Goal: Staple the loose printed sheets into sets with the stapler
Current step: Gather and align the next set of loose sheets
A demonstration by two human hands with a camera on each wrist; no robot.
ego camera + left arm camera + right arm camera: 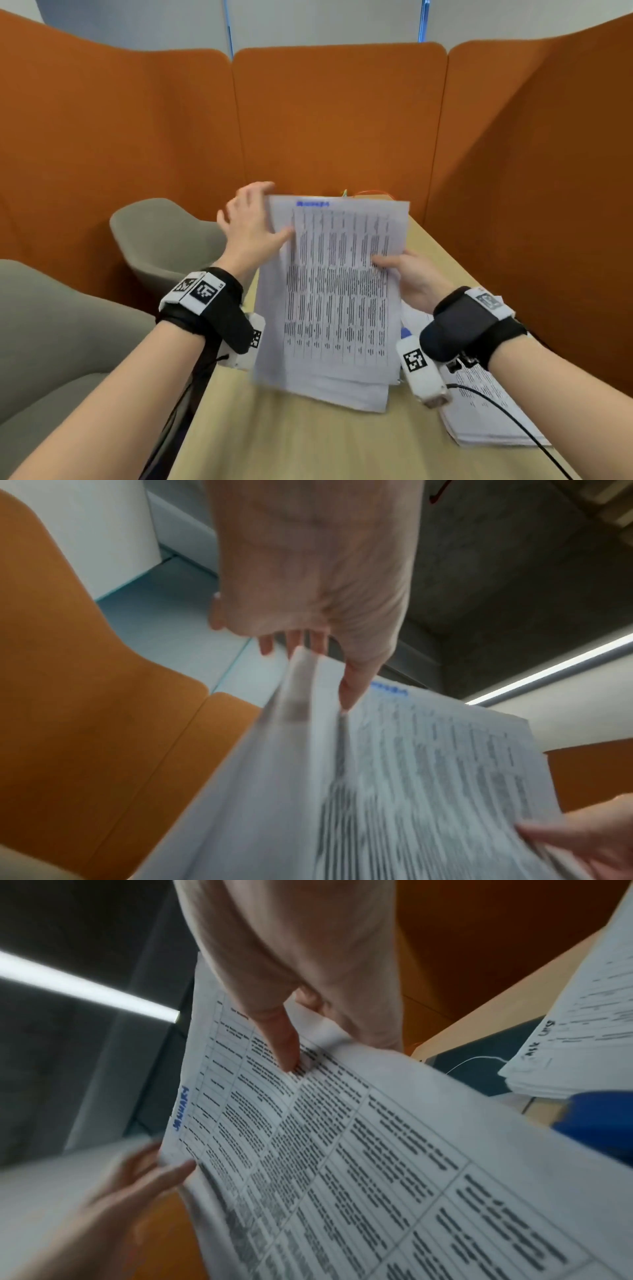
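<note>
Both hands hold a sheaf of printed sheets (337, 284) up on edge over the bench (291, 442), its lower edge down near the wood between the two wrists. The left hand (251, 228) has its thumb on the printed face and its fingers behind the upper left corner, while the right hand (412, 279) pinches the right edge, thumb in front. A second pile of sheets (486, 411) lies flat on the bench under the right wrist, and the blue stapler (603, 1123) shows just beside that wrist, partly hidden by the held paper.
</note>
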